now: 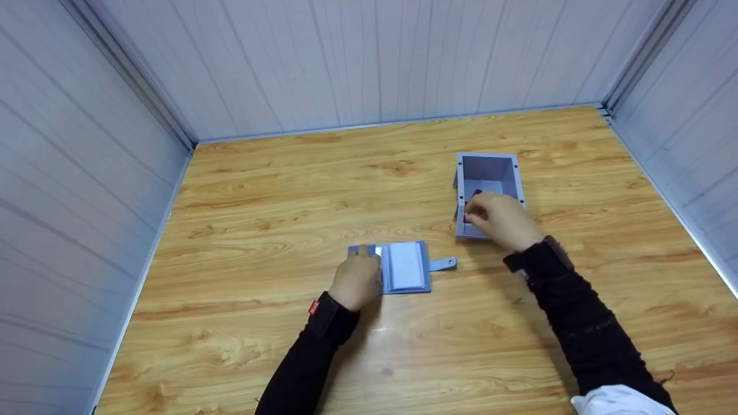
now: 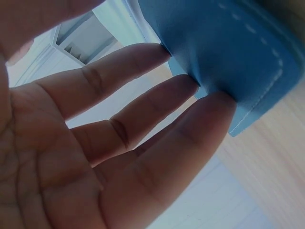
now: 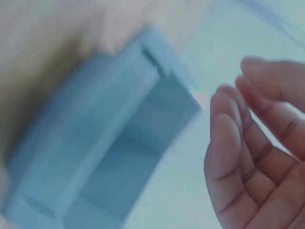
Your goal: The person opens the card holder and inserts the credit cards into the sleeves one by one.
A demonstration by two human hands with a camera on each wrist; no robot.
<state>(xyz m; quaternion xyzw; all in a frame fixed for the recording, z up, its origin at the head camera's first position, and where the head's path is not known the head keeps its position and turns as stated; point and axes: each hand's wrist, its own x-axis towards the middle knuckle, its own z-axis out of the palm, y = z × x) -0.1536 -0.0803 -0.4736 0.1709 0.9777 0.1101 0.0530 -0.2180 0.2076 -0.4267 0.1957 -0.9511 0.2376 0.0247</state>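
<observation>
A small blue card holder [image 1: 408, 266] lies open on the table, its pale sleeves showing and a snap strap [image 1: 443, 264] sticking out to the right. My left hand [image 1: 356, 279] rests on its left cover. In the left wrist view, several fingertips press against the stitched blue cover [image 2: 224, 52]. Over the near end of a grey bin [image 1: 489, 155] is my right hand [image 1: 503, 219]. Its fingers are loosely bent, and the right wrist view shows nothing between them. A red item [image 1: 477, 192] shows inside the bin beside the fingers, partly hidden; its kind is unclear.
The wood-grain table [image 1: 259, 207] is bounded by white panel walls [image 1: 346, 63] at the back and both sides. The bin stands right of centre, behind the card holder and to its right.
</observation>
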